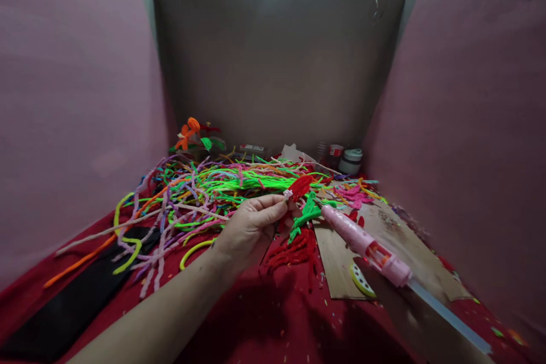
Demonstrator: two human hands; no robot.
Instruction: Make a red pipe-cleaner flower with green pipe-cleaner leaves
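Observation:
My left hand pinches a red pipe-cleaner petal by its base, where a small whitish cluster shows at my fingertips. Dark in shadow, my right hand is wrapped round a pink hot glue gun. A long translucent glue stick sticks out of its rear end. The gun's nozzle points toward the petal, slightly to its right and apart from it. Green pipe-cleaner leaves lie behind and below the petal, with several red pipe-cleaner pieces under them on the red cloth.
A heap of coloured pipe cleaners spreads across the red cloth. Cardboard lies at right, holding a yellow-rimmed disc. Orange flowers and a lidded jar stand at the back. Pink walls flank both sides.

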